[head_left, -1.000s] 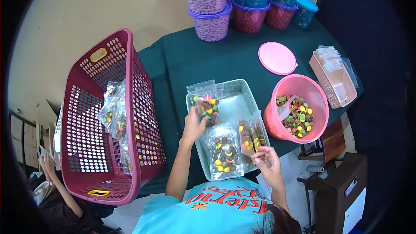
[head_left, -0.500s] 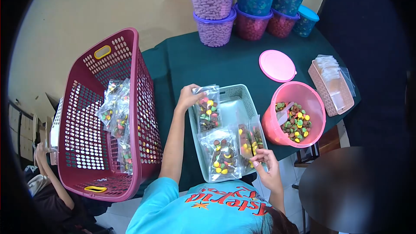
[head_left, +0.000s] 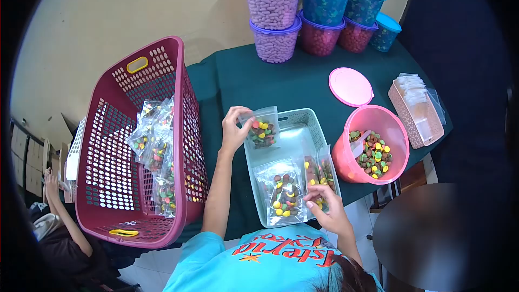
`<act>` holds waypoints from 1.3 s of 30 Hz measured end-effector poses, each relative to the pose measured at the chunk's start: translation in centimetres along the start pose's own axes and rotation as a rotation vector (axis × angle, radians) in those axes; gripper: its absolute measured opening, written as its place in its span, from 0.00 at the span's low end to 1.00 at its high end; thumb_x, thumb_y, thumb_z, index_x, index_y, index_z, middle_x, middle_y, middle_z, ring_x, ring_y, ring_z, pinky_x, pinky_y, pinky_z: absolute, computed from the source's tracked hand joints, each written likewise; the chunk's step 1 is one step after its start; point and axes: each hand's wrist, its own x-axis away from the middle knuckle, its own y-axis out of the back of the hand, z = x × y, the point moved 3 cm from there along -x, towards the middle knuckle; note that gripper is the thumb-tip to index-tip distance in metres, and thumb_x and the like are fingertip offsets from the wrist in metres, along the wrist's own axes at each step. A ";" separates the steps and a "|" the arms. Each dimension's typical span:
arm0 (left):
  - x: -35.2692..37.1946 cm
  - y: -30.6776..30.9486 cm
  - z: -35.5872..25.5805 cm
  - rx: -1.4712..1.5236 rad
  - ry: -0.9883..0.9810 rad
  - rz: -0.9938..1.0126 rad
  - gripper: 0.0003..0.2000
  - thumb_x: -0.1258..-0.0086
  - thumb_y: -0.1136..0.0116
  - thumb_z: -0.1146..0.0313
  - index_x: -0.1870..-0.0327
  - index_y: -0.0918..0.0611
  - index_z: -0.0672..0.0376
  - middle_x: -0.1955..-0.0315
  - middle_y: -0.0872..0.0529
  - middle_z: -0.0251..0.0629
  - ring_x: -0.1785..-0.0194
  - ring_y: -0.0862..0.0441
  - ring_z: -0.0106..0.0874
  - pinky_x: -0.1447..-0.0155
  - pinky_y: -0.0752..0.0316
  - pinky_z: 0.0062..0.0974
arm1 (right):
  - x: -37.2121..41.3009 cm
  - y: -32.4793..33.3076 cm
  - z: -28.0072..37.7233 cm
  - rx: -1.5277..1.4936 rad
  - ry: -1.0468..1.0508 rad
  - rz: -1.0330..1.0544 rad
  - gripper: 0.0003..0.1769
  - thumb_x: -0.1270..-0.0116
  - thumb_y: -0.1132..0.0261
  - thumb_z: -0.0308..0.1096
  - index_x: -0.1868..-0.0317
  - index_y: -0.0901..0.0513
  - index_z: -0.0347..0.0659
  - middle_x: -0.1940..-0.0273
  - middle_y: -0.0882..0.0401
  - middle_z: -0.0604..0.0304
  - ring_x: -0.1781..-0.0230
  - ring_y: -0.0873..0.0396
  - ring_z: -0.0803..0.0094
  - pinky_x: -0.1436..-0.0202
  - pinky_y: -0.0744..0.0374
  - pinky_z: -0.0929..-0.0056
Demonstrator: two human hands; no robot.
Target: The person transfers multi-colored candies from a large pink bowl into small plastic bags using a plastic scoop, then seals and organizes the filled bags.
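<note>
My left hand (head_left: 236, 128) pinches a clear plastic bag of candies (head_left: 263, 131) by its side, over the far left part of a pale green tray (head_left: 250, 172). The candies are round, brown, yellow, green and red. Flat in the tray's near part lies another filled bag (head_left: 281, 194). Along its right side, more filled bags (head_left: 325, 168) stand on edge. My right hand (head_left: 331, 213) is at their near end, thumb and fingers apart; whether it touches them is hard to see.
Left stands a maroon basket (head_left: 175, 184) holding several filled bags (head_left: 154, 151). Right of the tray are a pink tub of candies (head_left: 351, 157) with a scoop (head_left: 360, 145), a pink lid (head_left: 351, 86) and a box of bags (head_left: 417, 116). Lidded tubs (head_left: 275, 8) stand behind. Another person's hand (head_left: 52, 186) shows far left.
The bag in my left hand has lifted slightly and tilted, its lower end now off the flat bag. My right hand has shifted slightly down and its fingers have moved. The whole view has shifted a little.
</note>
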 end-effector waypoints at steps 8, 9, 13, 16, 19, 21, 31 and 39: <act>0.3 -0.2 -1.8 -0.207 -0.103 -0.098 0.20 0.50 0.37 0.71 0.54 0.25 0.60 0.56 0.27 0.44 0.49 0.29 0.37 0.46 0.33 0.31 | 1.8 0.4 -0.2 0.064 -0.039 0.022 0.17 0.43 0.41 0.26 0.52 0.30 0.33 0.65 0.22 0.56 0.63 0.24 0.72 0.56 0.27 0.74; 0.6 -0.2 -2.4 -0.257 -0.096 -0.111 0.26 0.50 0.36 0.69 0.48 0.29 0.59 0.51 0.31 0.46 0.44 0.34 0.40 0.41 0.38 0.33 | 2.1 0.6 -0.2 0.062 -0.039 0.008 0.17 0.43 0.41 0.26 0.52 0.30 0.33 0.65 0.22 0.56 0.63 0.24 0.72 0.56 0.27 0.74; 2.7 0.8 -4.6 -0.183 0.007 -0.268 0.25 0.49 0.38 0.71 0.47 0.30 0.59 0.49 0.33 0.42 0.45 0.34 0.36 0.43 0.38 0.32 | 3.1 1.8 -0.2 0.113 -0.010 -0.031 0.19 0.44 0.40 0.25 0.51 0.30 0.34 0.66 0.22 0.55 0.64 0.22 0.70 0.58 0.26 0.73; 5.7 1.3 -6.8 0.051 0.160 -0.322 0.19 0.43 0.43 0.75 0.49 0.30 0.63 0.53 0.29 0.38 0.49 0.30 0.29 0.45 0.35 0.27 | 4.1 3.0 -1.0 0.062 0.000 -0.032 0.19 0.44 0.39 0.26 0.51 0.31 0.34 0.65 0.22 0.54 0.64 0.22 0.69 0.59 0.25 0.73; 8.6 0.3 -11.1 0.258 0.166 -0.298 0.12 0.39 0.46 0.75 0.55 0.29 0.65 0.59 0.27 0.35 0.55 0.29 0.23 0.48 0.34 0.19 | 5.0 4.6 -2.0 0.061 -0.014 -0.018 0.19 0.44 0.39 0.28 0.51 0.31 0.35 0.65 0.22 0.54 0.64 0.22 0.68 0.59 0.25 0.73; 10.2 -1.0 -13.9 0.281 0.197 -0.213 0.08 0.38 0.47 0.74 0.60 0.27 0.64 0.65 0.26 0.34 0.60 0.28 0.21 0.53 0.34 0.18 | 5.5 6.0 -2.2 0.069 -0.037 -0.007 0.19 0.43 0.40 0.28 0.51 0.31 0.34 0.65 0.22 0.54 0.63 0.22 0.69 0.59 0.25 0.73; 15.6 -16.5 -24.5 0.479 0.138 0.340 0.04 0.44 0.45 0.76 0.69 0.23 0.65 0.71 0.20 0.41 0.66 0.24 0.29 0.58 0.30 0.24 | 10.0 17.6 -3.1 0.137 -0.062 0.073 0.16 0.42 0.41 0.28 0.53 0.28 0.34 0.65 0.22 0.55 0.62 0.23 0.68 0.57 0.26 0.72; 16.8 -30.3 -27.6 0.589 0.102 0.664 0.05 0.42 0.45 0.76 0.66 0.23 0.66 0.69 0.20 0.42 0.64 0.23 0.29 0.58 0.29 0.25 | 15.0 27.6 -5.0 0.128 -0.115 -0.069 0.15 0.43 0.41 0.30 0.56 0.27 0.33 0.64 0.23 0.52 0.61 0.23 0.65 0.55 0.26 0.70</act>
